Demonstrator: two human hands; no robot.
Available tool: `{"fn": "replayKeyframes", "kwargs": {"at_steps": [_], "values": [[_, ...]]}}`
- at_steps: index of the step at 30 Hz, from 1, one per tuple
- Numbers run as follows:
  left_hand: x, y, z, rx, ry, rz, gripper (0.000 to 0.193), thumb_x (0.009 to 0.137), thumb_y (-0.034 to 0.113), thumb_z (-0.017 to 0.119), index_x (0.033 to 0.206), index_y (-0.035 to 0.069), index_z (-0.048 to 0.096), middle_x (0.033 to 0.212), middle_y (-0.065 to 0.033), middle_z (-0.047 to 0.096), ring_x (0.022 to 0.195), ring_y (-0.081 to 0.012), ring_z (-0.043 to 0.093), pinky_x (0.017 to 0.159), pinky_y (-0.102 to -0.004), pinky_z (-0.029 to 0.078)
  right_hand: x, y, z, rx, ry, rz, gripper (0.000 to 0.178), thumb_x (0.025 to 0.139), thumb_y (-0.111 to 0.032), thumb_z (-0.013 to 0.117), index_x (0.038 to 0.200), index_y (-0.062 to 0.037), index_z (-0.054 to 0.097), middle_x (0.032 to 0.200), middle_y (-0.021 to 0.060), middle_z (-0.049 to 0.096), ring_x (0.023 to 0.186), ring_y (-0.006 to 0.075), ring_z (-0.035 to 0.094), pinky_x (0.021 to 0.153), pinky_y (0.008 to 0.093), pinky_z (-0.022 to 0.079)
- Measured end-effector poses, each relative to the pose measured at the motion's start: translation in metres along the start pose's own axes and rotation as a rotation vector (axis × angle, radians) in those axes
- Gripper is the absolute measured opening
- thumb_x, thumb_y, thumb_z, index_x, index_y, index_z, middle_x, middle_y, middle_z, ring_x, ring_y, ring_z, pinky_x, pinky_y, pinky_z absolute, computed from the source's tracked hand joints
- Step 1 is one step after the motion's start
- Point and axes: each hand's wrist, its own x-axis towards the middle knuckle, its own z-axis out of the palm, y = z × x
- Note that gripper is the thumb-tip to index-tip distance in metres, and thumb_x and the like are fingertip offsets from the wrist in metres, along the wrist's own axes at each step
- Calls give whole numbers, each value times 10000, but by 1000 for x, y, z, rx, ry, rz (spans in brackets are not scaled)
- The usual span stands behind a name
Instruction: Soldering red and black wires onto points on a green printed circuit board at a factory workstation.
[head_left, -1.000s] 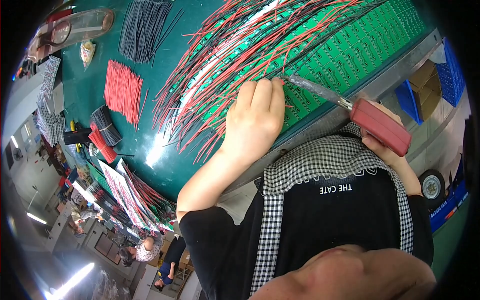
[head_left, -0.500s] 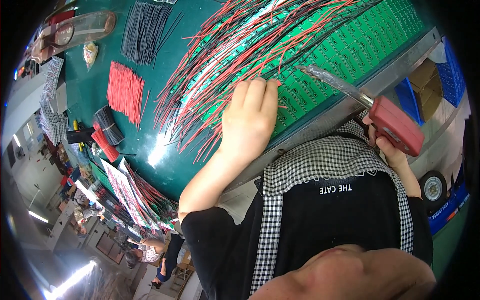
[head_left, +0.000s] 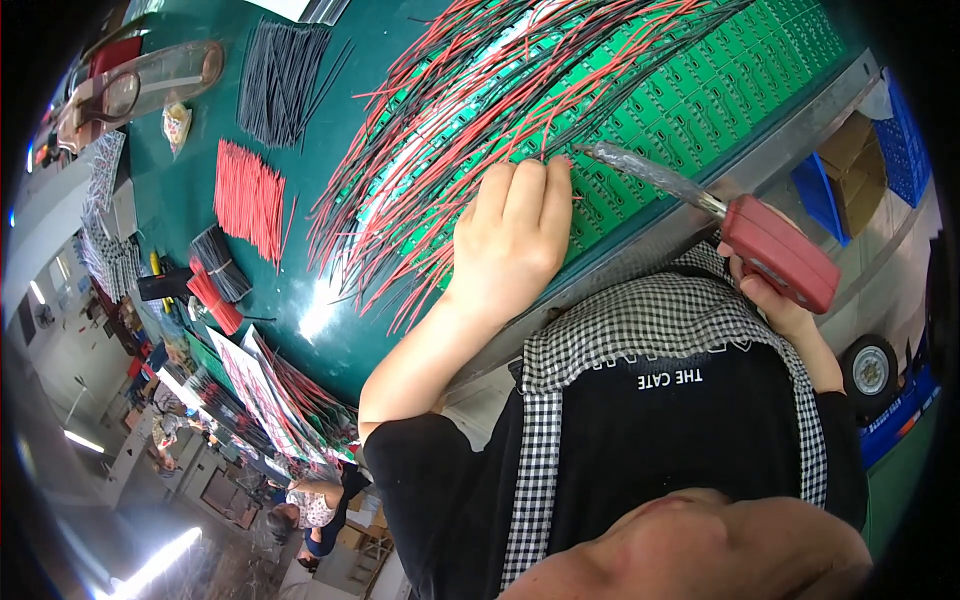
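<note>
My left hand rests on green circuit boards, its fingers closed and bent down around a thin wire whose held end is mostly hidden. Under and beyond that hand spread many red and black wires, lying across the boards. In my right hand is a red soldering gun, gripped by its handle. Its long metal barrel points left, and the tip sits just right of my left fingertips, close above the board.
Bundles of black wires and red wires lie on the green table at the left. Smaller tied bundles are nearer. A metal edge borders the table. Blue bins and a cardboard box stand right. Other people are lower left.
My left hand has shifted slightly right along the boards. The soldering gun's tip has moved slightly left and down, closer to my left fingertips.
</note>
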Motion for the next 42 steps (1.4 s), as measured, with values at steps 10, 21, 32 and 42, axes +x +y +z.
{"fn": "replayKeyframes", "kwargs": {"at_steps": [10, 21, 32, 42], "values": [[0, 0, -2, 15, -37, -16, 308, 629, -21, 596, 936, -14, 611, 744, -65, 484, 639, -198, 494, 558, -298, 422, 5, -9, 2, -233, -39, -78, 516, 713, -229, 691, 1140, 12, 529, 1171, 163, 533, 908, 202, 595, 763, 291, 471], [1, -6, 1, 113, -10, 95, 241, 659, 54, 573, 887, -21, 590, 696, -30, 397, 648, -134, 467, 426, -207, 427, 7, -7, -1, -590, -58, -296, 544, 719, -241, 681, 1162, 18, 499, 1146, 170, 552, 971, 258, 593, 782, 332, 474], [-1, 2, -4, 52, -66, -19, 296, 639, -16, 582, 933, 2, 607, 762, -63, 486, 656, -195, 493, 565, -298, 424, -8, -3, 1, -76, 77, -44, 656, 688, -253, 721, 1207, 47, 457, 1019, 95, 596, 712, 111, 553, 663, 248, 454], [-3, -4, -3, -54, -19, -34, 289, 631, -22, 617, 916, 26, 623, 745, -45, 507, 625, -181, 492, 557, -287, 418, 5, -13, 9, -220, -22, -99, 493, 713, -189, 689, 1142, 3, 540, 1227, 170, 496, 1067, 251, 532, 886, 334, 422]]}}
